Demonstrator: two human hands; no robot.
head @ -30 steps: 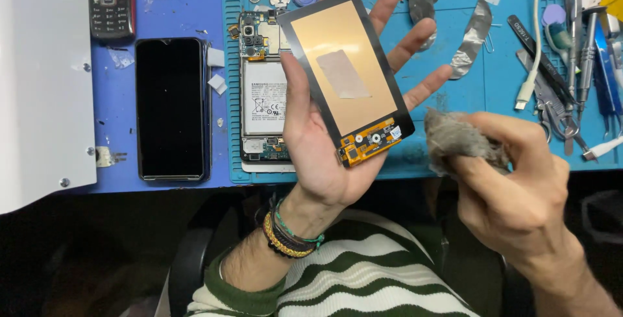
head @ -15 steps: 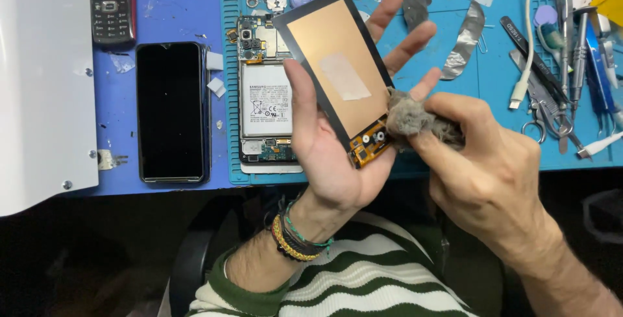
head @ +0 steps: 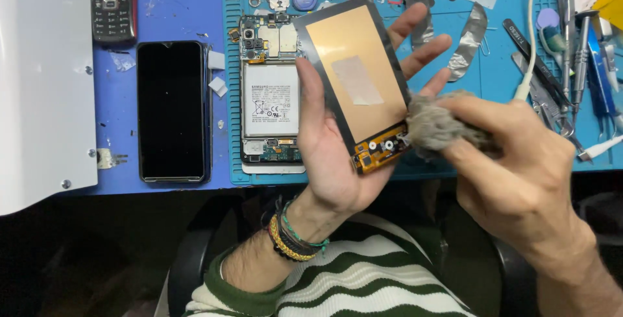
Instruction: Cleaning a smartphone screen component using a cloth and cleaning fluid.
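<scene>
- At the counter's [head: 162, 25] far left edge we see a white panel [head: 39, 77], and a small keypad phone [head: 111, 2] near the back edge.
- Just right of those lies a black smartphone [head: 172, 110], screen up.
- Next comes an opened phone body [head: 270, 96] with its battery showing, on the blue mat [head: 454, 64].
- Our left hand [head: 337, 155] holds a phone display panel [head: 354, 77] above the mat near the front edge; its grip is closed around the panel's edges, coppery back facing up.
- Our right hand [head: 519, 181] pinches a grey wad of cloth [head: 438, 125] tightly, pressed against the panel's lower right corner.
- Tools [head: 577, 44] lie by the right edge.
</scene>
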